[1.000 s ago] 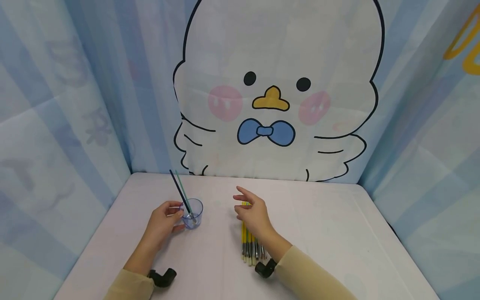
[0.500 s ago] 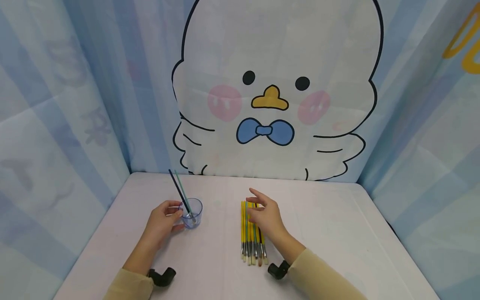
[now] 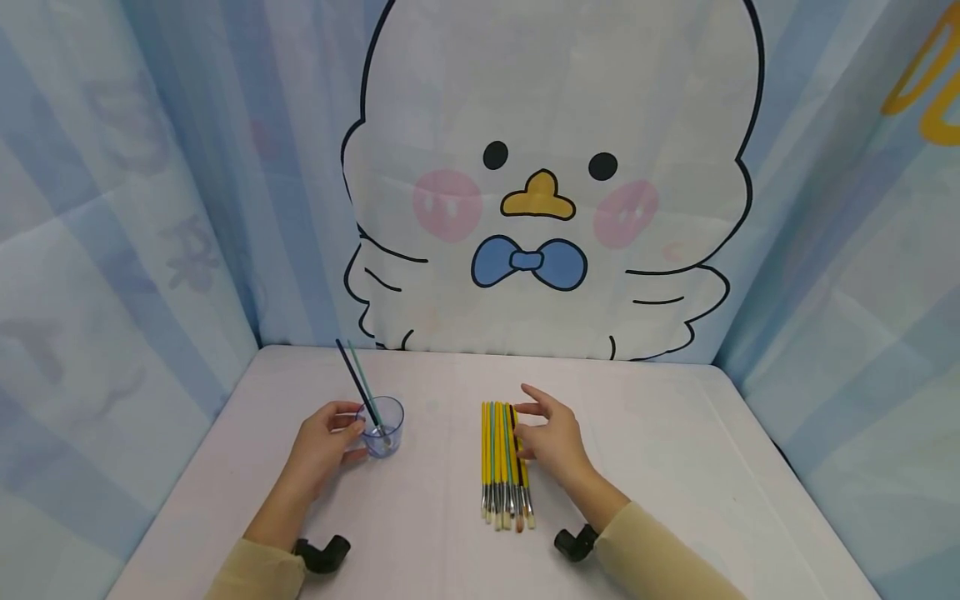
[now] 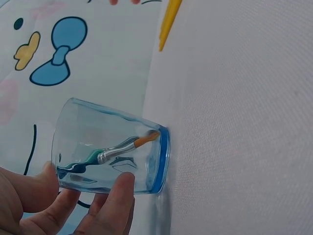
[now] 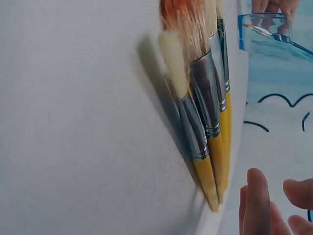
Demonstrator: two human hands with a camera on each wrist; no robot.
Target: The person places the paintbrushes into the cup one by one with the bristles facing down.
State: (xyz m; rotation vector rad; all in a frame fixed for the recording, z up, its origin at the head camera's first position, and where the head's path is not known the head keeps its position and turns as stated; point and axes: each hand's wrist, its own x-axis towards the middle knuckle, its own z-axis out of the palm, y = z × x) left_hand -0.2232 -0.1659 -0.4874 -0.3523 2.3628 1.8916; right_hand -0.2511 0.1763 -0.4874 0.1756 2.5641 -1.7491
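Observation:
My left hand (image 3: 318, 442) holds a clear bluish plastic cup (image 4: 88, 122) by its side, with the thumb at the rim. Two paintbrushes lean in the cup, a dark one (image 3: 351, 371) and a teal one (image 3: 362, 371). Orange bristles (image 4: 146, 139) of one show near its base. A row of several paintbrushes (image 3: 498, 454), mostly yellow-handled, lies on the table with bristles toward me. At the row's right side hovers my right hand (image 3: 562, 446), fingers spread and loosely bent, holding nothing. Its fingertips overlap the rightmost handles in the head view.
The table (image 3: 675, 483) has a pale pinkish-white cover. Behind it hangs a blue-striped curtain with a cartoon bird (image 3: 555, 100). Black wrist mounts (image 3: 324, 554) protrude from the inner side of both wrists.
My right hand has moved rightward across the row of paintbrushes, from its left part to its right side, uncovering most of the handles. The left hand and the cup have stayed in place.

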